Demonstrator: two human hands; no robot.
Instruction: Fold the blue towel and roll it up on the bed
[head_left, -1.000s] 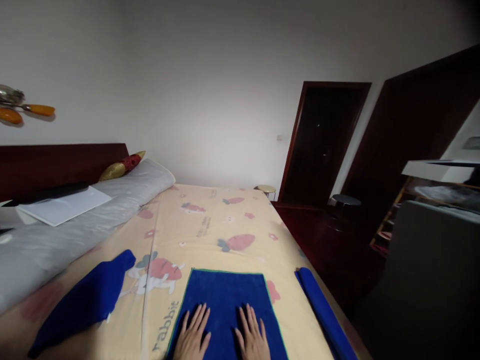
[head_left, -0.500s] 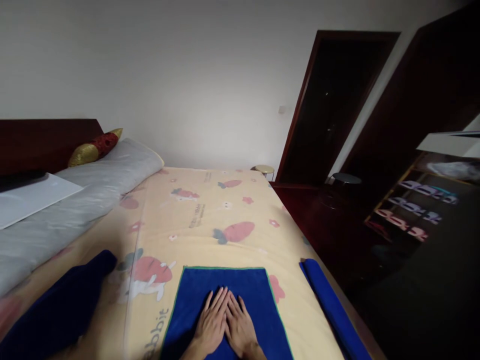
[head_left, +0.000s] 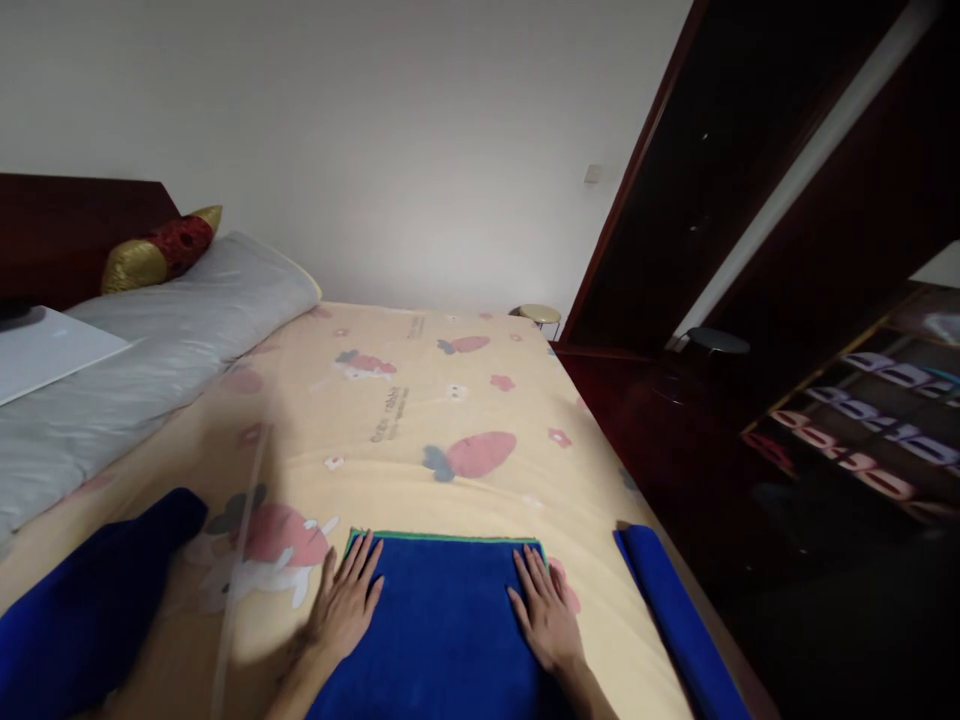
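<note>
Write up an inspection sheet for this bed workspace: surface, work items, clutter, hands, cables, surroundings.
Surface: bed sheet, pale yellow with carrot and rabbit prints.
Work items: flat blue towel spread at the near edge, green trim along its far side.
Clutter: rolled blue towel at the right edge of the bed; loose blue cloth at the left; grey bolster with a white sheet of paper on it; red and gold cushion.
Hands: left hand flat on the towel's left edge; right hand flat on its right edge; both open, fingers spread.
Cables: nothing seen.
Surroundings: white wall, dark wooden doorway, two round stools, shelves at right.
</note>
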